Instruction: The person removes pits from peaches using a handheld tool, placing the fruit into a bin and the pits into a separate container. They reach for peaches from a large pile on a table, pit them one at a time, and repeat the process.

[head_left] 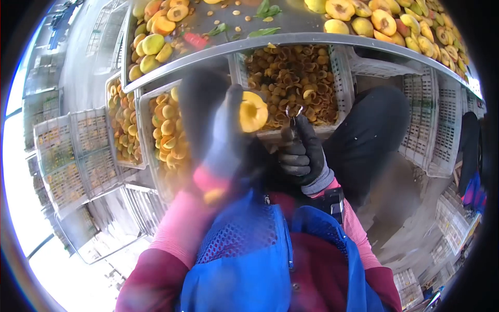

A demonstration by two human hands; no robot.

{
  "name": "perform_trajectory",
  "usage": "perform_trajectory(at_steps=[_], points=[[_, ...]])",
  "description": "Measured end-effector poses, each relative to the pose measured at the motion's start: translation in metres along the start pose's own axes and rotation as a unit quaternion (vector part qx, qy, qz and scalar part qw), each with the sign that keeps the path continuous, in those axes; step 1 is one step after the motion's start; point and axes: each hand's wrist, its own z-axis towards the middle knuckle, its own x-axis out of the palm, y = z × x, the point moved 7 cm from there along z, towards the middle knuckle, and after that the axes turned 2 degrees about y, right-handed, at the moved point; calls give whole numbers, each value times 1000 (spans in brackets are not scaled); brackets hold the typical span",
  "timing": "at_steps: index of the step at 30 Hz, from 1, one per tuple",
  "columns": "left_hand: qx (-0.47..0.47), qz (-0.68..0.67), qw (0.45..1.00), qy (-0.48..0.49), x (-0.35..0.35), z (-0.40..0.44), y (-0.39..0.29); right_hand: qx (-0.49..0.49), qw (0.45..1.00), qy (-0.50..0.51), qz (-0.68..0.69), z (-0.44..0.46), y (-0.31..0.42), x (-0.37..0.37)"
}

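Fruit half (253,112), yellow, its hollowed face toward my camera, is by the thumb side of my gloved left hand (224,127); blur hides those fingers, so I cannot tell how tightly they close. My gloved right hand (300,154) has its fingers curled around a small tool (294,111), metal loop upward. Beyond it I see a crate (341,86) of fruit pieces, under a metal table (291,38) bearing more fruit (383,22).
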Motion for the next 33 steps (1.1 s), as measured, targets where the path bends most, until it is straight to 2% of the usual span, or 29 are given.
perform_trajectory(at_steps=[2,3,4,5,8,9,10,11,12,14,15,16,18,19,20,22,24,26,27,28,30,31,32,33], points=[[88,163,983,14,-8,-12,-41,41,999,-26,11,2,-10,11],[118,235,965,16,-9,-21,-65,15,994,-75,-79,2,-8,10],[115,245,962,21,-20,-19,-73,-16,978,-123,-171,1,-2,11],[124,269,955,12,-31,-23,-81,-49,949,-169,-261,-1,7,14],[109,436,891,-64,-88,-27,-100,-152,858,-341,-354,-21,28,20],[70,517,849,-88,-117,-21,-102,-176,846,-338,-373,-26,34,30],[-3,668,739,-85,-137,-13,-105,-203,830,-349,-385,-34,44,39],[-58,748,659,-63,-159,-3,-110,-228,814,-359,-396,-43,58,49],[-119,814,567,-40,-175,3,-112,-256,747,-350,-504,-49,76,87],[19,762,638,-109,-150,27,-156,-343,585,-349,-646,-65,115,161],[69,716,687,-102,-138,46,-170,-395,498,-356,-685,-75,135,195],[100,692,709,-90,-111,63,-184,-412,442,-356,-713,-76,155,229],[174,688,704,-7,-77,118,-191,-425,337,-402,-738,-77,200,278],[228,646,727,46,-37,137,-201,-453,351,-399,-716,-80,238,286],[200,621,756,55,-21,172,-199,-486,361,-393,-692,-81,275,292],[264,623,731,87,33,225,-206,-440,277,-426,-740,-75,324,303],[337,588,733,61,74,275,-214,-466,210,-438,-740,-68,342,316],[419,583,695,46,111,317,-229,-424,196,-422,-777,-53,371,323],[451,600,660,16,126,339,-235,-398,162,-455,-780,-40,360,333],[480,616,624,-14,141,359,-242,-391,102,-453,-795,-33,378,337],[428,629,648,-19,158,407,-245,-354,40,-434,-828,-13,411,340],[367,651,663,-38,156,436,-237,-359,29,-436,-825,-5,426,341],[265,633,726,31,157,466,-218,-362,19,-436,-824,5,440,342],[259,708,656,30,165,459,-208,-365,10,-436,-822,14,447,342]])
